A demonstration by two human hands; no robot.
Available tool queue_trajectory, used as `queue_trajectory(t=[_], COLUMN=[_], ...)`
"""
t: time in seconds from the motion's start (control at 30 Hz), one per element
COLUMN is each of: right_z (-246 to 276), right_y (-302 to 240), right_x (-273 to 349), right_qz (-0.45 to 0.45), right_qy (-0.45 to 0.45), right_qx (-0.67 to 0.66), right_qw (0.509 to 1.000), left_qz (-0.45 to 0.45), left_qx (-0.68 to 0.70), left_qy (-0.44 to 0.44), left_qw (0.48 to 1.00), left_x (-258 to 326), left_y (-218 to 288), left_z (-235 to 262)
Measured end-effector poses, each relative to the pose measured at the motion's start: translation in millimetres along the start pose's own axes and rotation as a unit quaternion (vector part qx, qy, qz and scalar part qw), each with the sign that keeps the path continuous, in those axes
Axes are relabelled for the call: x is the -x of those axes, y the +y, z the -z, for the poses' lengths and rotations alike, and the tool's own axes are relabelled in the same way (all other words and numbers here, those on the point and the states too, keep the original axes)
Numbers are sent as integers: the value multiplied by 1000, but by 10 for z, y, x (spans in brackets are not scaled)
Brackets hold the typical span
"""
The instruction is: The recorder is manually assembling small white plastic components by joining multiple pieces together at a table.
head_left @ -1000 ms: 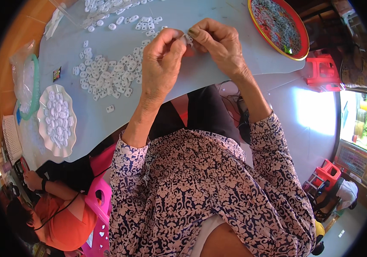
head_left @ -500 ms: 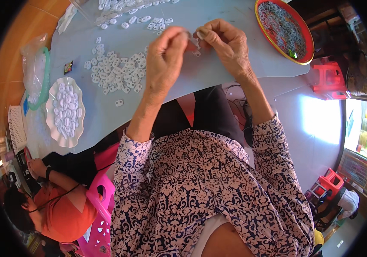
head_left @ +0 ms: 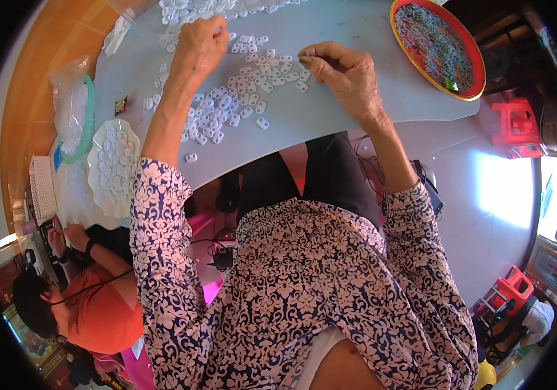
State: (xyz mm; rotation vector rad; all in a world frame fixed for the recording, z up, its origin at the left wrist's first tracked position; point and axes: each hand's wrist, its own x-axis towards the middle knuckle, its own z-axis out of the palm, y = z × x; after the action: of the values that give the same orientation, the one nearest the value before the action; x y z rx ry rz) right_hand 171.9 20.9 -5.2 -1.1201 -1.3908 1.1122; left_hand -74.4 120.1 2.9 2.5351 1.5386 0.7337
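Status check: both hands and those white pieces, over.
Left hand closed among white pieces. Right hand pinching at the pile's edge. Nothing blocking; red tray far right.

Small white plastic ring-shaped pieces (head_left: 239, 97) scattered on the pale grey desk (head_left: 330, 117)

The pieces lie flat and loose in a wide spread between and just below the two hands. They are thickest beneath the left hand (head_left: 199, 44), whose bunched fingertips press down among them. The right hand (head_left: 343, 73) has its pinched fingertips at the spread's right edge. A few strays lie apart, nearer the desk's front edge.
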Motion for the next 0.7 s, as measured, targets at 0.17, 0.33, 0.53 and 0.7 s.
queue_trajectory(t=[0.17,0.33,0.53,0.7], right_z=[-11,-2,4,-242], right_y=[-27,-53,-18,-114], right_x=[23,24,-8,-59], right_qz=[-2,7,-11,-8], right_qy=[-2,-13,-57,-68], right_qx=[7,6,-180,-228], right_qw=[1000,1000,982,971], left_qz=[-85,-14,197,189], left_qx=[-112,-12,463,586], left_qy=[-19,-29,-14,-4], left_qw=[990,999,864,788], left_x=[17,86,395,586], left_y=[-62,117,572,858], left_z=[-154,-44,177,59])
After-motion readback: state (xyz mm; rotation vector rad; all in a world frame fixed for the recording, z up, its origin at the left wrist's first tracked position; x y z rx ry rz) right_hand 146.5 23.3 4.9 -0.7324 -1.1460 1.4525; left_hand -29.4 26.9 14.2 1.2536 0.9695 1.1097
